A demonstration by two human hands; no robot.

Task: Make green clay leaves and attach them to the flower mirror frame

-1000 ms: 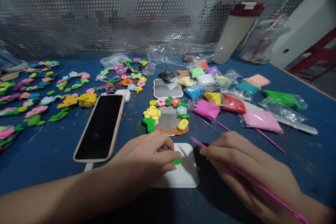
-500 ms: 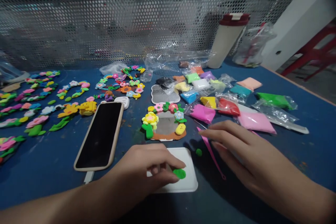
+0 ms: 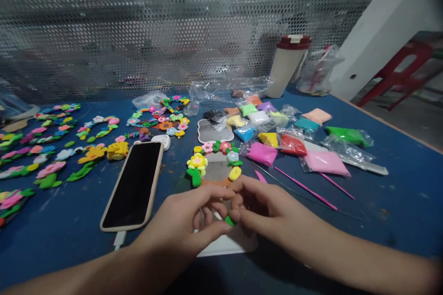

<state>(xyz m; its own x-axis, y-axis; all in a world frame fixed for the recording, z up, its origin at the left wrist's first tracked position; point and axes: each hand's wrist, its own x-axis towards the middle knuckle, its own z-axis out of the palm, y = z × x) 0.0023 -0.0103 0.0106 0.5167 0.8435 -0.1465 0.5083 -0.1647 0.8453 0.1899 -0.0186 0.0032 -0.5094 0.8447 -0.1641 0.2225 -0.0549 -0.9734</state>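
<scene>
A small piece of green clay (image 3: pixel 229 221) is pinched between the fingertips of my left hand (image 3: pixel 197 214) and my right hand (image 3: pixel 265 209). Both hands meet above a white board (image 3: pixel 226 245), and their fingers partly cover the clay. Just beyond them lies a mirror (image 3: pixel 216 169) framed with clay flowers, leaves and a yellow smiling piece. The tip of a pink modelling tool (image 3: pixel 260 176) shows behind my right hand; the rest is hidden.
A phone (image 3: pixel 133 186) with a cable lies left of my hands. Decorated clay pieces (image 3: pixel 98 122) spread across the left. Bagged coloured clay (image 3: pixel 261 153), thin pink tools (image 3: pixel 306 188) and a tumbler (image 3: pixel 288 67) are on the right, before a perforated metal panel (image 3: pixel 155 32).
My right hand has moved left from beside the pink tool to meet my left hand at the green clay. The view has shifted slightly, showing more pink tools on the right.
</scene>
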